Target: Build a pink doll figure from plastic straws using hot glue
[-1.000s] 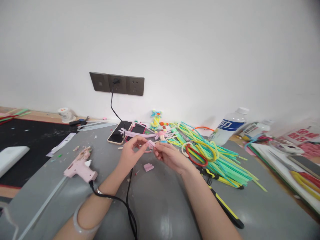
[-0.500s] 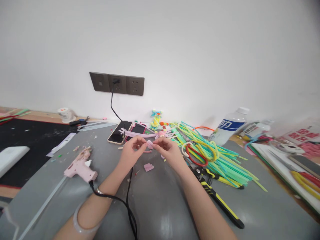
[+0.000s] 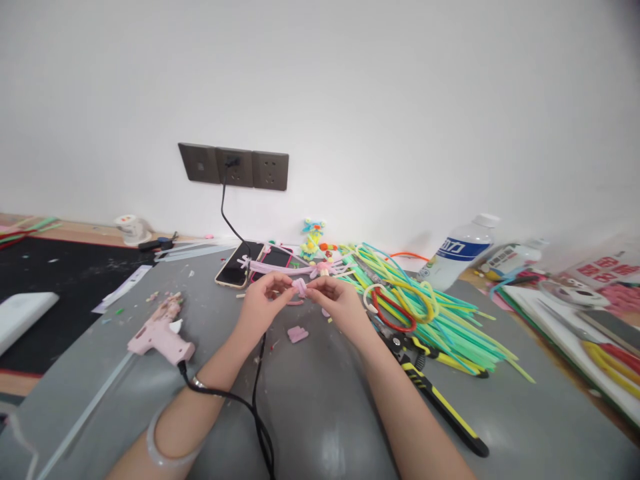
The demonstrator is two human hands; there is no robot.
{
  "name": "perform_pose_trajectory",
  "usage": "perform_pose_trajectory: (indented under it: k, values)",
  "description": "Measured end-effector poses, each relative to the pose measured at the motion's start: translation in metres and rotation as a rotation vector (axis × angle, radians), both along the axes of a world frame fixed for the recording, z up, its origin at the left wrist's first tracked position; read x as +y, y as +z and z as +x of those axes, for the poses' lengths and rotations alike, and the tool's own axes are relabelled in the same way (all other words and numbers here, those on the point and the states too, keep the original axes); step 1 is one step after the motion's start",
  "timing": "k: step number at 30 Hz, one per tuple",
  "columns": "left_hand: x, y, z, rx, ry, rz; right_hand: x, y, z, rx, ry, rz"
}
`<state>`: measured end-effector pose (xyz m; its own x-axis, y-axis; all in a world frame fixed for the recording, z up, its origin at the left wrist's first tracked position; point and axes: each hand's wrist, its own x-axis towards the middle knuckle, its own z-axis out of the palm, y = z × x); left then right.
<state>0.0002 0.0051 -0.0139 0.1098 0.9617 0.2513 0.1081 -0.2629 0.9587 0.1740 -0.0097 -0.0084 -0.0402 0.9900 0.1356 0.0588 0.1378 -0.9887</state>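
Between my fingertips is a small pink fuzzy piece (image 3: 299,287), which looks like bent pipe cleaner. My left hand (image 3: 264,300) pinches its left side, and my right hand (image 3: 336,301) pinches the right side. Just below on the grey table lies a similar pink piece (image 3: 297,334). Behind my hands are long pale-purple pipe cleaners (image 3: 280,268) and a pink fuzzy figure part (image 3: 323,269). To the left rests a pink glue gun (image 3: 163,337) with a glue stick running out of its back.
Green and yellow pipe cleaners (image 3: 445,320) are heaped on the right, beside yellow-black pliers (image 3: 445,407). A bottle (image 3: 460,250) stands behind them. A phone (image 3: 239,265) lies at the back. The black cable (image 3: 257,407) crosses my left forearm. Scissors (image 3: 600,353) are at far right.
My right hand has shifted slightly and its fingers have closed in on the pink piece, which now sits more upright. A light-blue bit near the right fingers no longer shows. The left hand barely moved.
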Motion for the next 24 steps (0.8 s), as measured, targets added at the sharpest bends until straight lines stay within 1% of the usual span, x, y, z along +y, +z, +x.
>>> perform_pose_trajectory:
  k: [7,15,24]
  values:
    - [-0.0011,0.0011,-0.0005,0.054,-0.007,0.017,-0.0010,0.0006,-0.0007,-0.077,0.007,0.021]
    - [0.0009,0.0013,-0.0016,0.055,-0.037,-0.024,-0.0037,0.0052,-0.0032,-0.144,0.000,0.057]
    - [-0.0006,0.0023,-0.0008,0.070,0.007,0.004,-0.0051,0.0037,-0.0076,-0.191,-0.046,0.089]
